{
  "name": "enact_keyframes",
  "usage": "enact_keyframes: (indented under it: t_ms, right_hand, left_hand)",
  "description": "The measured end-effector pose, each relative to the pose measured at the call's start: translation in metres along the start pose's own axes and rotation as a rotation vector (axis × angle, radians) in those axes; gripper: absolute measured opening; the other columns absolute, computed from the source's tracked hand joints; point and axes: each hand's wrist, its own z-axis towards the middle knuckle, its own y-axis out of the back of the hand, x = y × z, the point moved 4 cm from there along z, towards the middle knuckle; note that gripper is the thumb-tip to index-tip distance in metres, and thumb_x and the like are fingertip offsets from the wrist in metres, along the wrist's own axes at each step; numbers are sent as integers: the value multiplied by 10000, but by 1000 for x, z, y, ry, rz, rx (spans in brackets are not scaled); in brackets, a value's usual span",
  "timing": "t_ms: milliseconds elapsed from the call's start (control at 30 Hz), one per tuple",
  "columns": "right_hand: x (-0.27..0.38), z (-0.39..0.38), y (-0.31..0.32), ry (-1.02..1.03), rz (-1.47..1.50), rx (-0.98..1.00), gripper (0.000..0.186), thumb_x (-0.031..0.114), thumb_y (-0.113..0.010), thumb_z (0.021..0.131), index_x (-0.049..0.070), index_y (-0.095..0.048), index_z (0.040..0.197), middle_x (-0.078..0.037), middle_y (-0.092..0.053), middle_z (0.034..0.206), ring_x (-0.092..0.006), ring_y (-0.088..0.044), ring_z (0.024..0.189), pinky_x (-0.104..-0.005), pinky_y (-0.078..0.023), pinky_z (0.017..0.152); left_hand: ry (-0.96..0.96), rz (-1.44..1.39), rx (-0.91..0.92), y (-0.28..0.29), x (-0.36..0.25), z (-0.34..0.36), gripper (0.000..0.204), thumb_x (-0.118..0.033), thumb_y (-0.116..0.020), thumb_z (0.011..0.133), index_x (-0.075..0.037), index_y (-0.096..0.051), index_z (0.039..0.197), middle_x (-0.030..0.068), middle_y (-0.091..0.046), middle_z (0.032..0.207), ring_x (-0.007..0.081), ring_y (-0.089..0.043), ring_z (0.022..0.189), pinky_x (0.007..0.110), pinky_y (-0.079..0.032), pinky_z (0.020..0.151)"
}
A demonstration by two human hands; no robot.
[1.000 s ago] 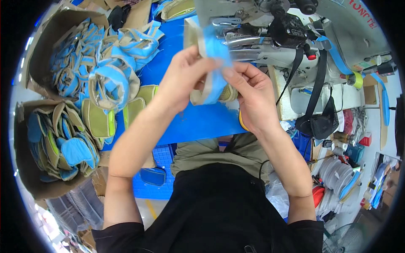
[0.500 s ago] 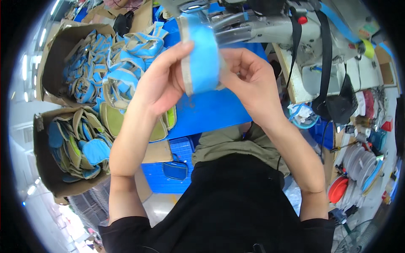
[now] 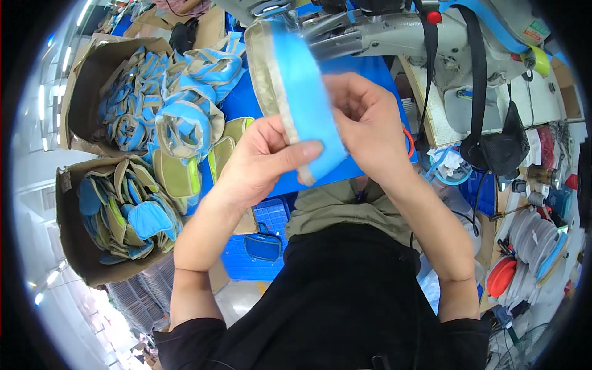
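Observation:
A long fabric band, blue with a beige edge and olive-khaki cloth along its side, stands slanted over the blue work surface. My left hand grips its lower part, thumb pressed on the blue face. My right hand has its fingers curled at the band's right side, holding it. The band is blurred, and some of my fingertips are hidden behind it. Part of a red loop handle shows just right of my right hand.
Cardboard boxes of blue-beige bands and padded olive-blue pieces stand at left. Flat olive pieces lie beside them. A sewing machine with hanging black straps occupies the top right. A blue crate is below the worktop edge.
My left hand has moved down along the band, which now reaches farther up-left and lower at its bottom end. The olive cloth along its side shows more than half a second ago.

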Motion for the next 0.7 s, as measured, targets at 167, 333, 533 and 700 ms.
enact_keyframes:
  t_ms: [167, 333, 533, 700]
  right_hand:
    - [4, 0, 1, -5, -8, 16, 214, 26, -705, 941, -8, -713, 1152, -46, -750, 913, -70, -671, 787, -238, -524, 708]
    - [-1, -1, 1, -23, 59, 22, 209, 8, -693, 959, -38, -704, 1163, -53, -749, 927, -68, -674, 805, -239, -534, 720]
    - [3, -4, 1, -42, 152, 26, 179, -17, -667, 972, -51, -691, 1146, -53, -738, 964, -74, -677, 850, -237, -540, 763]
    - [0, -7, 1, -33, 175, 68, 188, 22, -682, 979, -31, -685, 1159, -52, -735, 1030, -76, -665, 910, -237, -525, 822]
  left_hand:
    - [-26, -36, -112, 22, -19, 29, 350, -258, -708, 995, 7, -659, 1217, 86, -746, 1109, 155, -732, 986, 318, -605, 869]
    - [1, -53, -138, 27, -29, 58, 263, -228, -767, 965, -19, -679, 1098, 59, -739, 963, 125, -730, 822, 304, -625, 721]
    - [46, -80, -134, 15, -26, 58, 229, -199, -805, 937, -48, -671, 1045, 50, -730, 933, 110, -718, 772, 280, -610, 671]
    - [50, -125, -165, 14, -26, 57, 225, -190, -808, 935, -52, -672, 1050, 47, -729, 933, 118, -722, 771, 284, -615, 673]
